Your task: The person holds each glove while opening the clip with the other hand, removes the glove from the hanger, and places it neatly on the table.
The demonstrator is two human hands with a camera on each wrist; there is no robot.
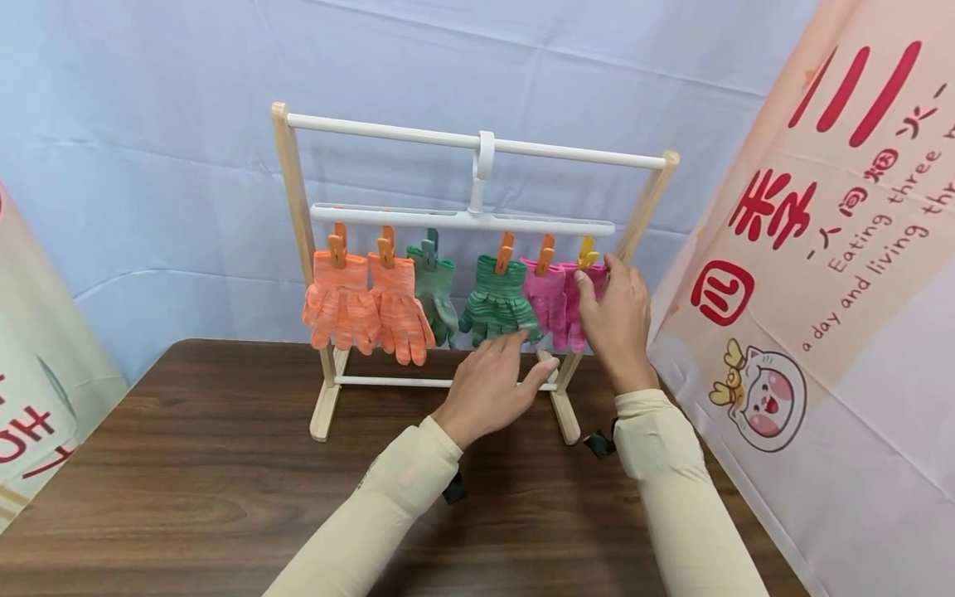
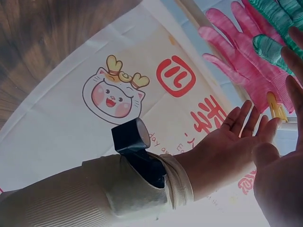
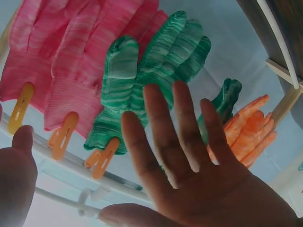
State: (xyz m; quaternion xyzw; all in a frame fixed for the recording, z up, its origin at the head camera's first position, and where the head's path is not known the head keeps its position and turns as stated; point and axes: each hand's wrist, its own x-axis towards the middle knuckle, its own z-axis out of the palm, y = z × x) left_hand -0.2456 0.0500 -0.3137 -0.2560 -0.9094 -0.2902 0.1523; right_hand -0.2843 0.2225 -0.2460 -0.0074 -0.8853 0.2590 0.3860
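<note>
Several knitted gloves hang by clothespins from a white hanger [image 1: 448, 219]. On the right are two pink gloves [image 1: 546, 294], the outer one under a yellow clothespin [image 1: 588, 253]. Beside that one is my right hand [image 1: 621, 319], thumb and fingers spread at the cuff; in the left wrist view its fingers look straight and grip nothing. My left hand [image 1: 488, 388] reaches in front of a green glove [image 1: 498, 290], fingers extended, fingertips overlapping its lower edge. Spread empty fingers of the left hand [image 3: 189, 179] show in the right wrist view.
The hanger hooks over the top rail [image 1: 388, 130] of a wooden rack standing on a brown table [image 1: 224, 464]. Orange gloves [image 1: 339, 298] and another green glove [image 1: 436, 290] hang at left. A printed curtain [image 1: 836, 274] borders the right side.
</note>
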